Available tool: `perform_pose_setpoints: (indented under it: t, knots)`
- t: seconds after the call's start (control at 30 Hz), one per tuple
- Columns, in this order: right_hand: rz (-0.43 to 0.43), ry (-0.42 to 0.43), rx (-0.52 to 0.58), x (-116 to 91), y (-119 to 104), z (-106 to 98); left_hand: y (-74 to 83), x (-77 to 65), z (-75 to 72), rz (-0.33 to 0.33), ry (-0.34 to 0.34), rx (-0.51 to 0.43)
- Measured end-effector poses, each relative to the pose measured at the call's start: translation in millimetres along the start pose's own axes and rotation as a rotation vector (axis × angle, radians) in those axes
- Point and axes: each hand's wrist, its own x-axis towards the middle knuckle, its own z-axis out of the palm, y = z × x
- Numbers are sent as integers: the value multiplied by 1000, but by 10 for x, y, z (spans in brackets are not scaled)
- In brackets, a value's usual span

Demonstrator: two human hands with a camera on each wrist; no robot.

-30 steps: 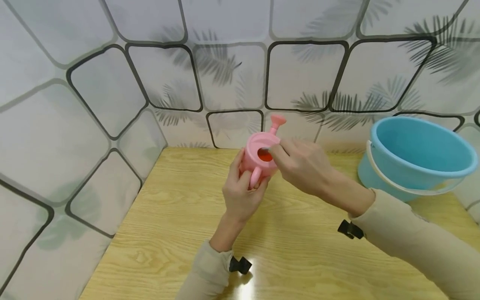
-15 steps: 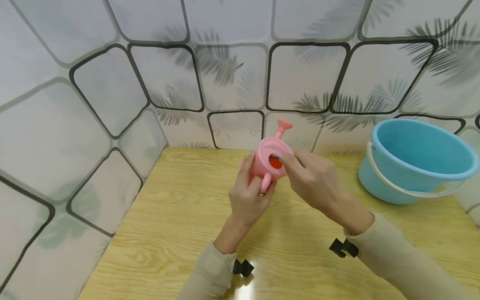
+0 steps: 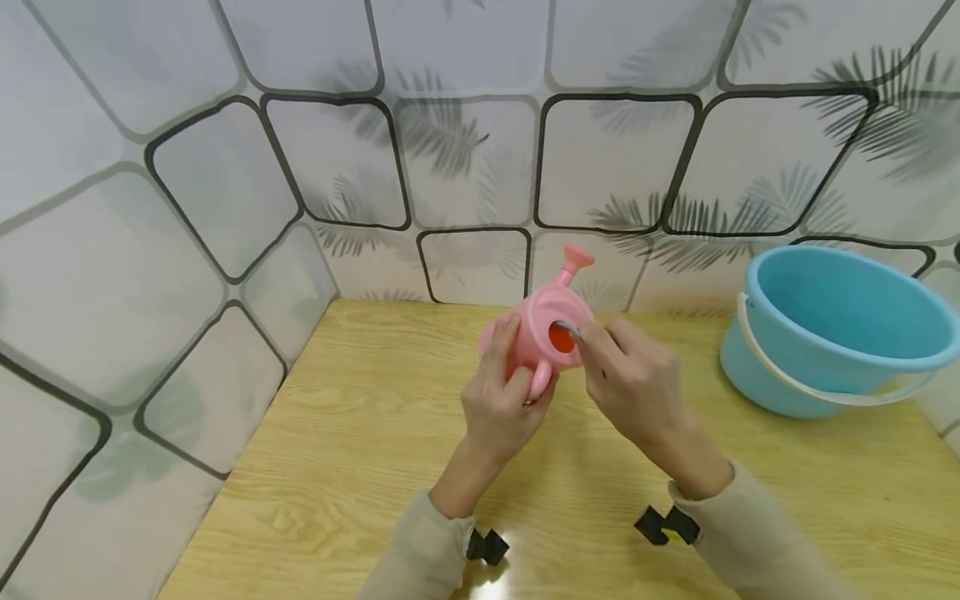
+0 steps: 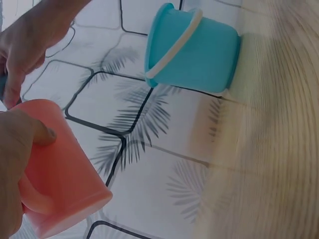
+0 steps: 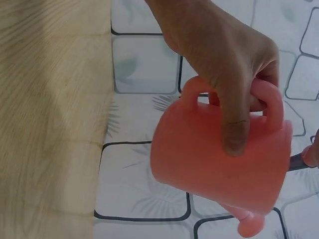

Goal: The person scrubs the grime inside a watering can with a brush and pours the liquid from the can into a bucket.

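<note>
My left hand (image 3: pixel 504 404) grips a pink toy watering can (image 3: pixel 528 333) around its body and handle, above the table. The can is tilted, its round top opening facing me and its spout pointing away. Inside the opening shows orange-red. My right hand (image 3: pixel 633 383) pinches a thin grey-blue stick-like thing (image 3: pixel 567 327) whose far end goes into the opening and is hidden. In the right wrist view the thumb of the left hand (image 5: pixel 232 119) presses the can's side, and the dark stick (image 5: pixel 298 163) enters its mouth. The left wrist view shows the can's base end and the right hand (image 4: pixel 30 45).
A light blue bucket (image 3: pixel 780 375) with a white handle stands on the wooden table (image 3: pixel 337 467) at the right, near the wall. Patterned cloth-like walls (image 3: pixel 465 158) rise behind and at the left of the table.
Both hands and the watering can have moved right and a little toward me. The can tilts more, and more of the stick shows between the right fingers and the opening.
</note>
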Motion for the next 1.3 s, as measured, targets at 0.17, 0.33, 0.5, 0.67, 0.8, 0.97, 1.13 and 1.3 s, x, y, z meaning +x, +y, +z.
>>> perform_pose_setpoints:
  t: [0.17, 0.33, 0.5, 0.67, 0.8, 0.97, 1.13, 1.3]
  knots:
    - [81, -3, 10, -91, -3, 29, -1, -8, 12, 34, -17, 26]
    - [154, 93, 46, -215, -36, 66, -15, -33, 21, 49, -20, 44]
    - [225, 174, 79, -324, -57, 160, -5, -63, 56, 61, -16, 54]
    - [250, 156, 82, -347, -39, 156, 9, -84, 72, 62, -19, 41]
    - [253, 192, 100, -332, -46, 116, 1, -72, 59, 60, 0, 33]
    - [257, 173, 91, -343, -36, 137, 6, -56, 52, 107, -23, 20]
    - [267, 174, 84, -346, -25, 103, -12, -50, 39, 98, -50, 3]
    - [253, 243, 140, -311, -34, 107, -13, -17, 17, 97, -53, 7]
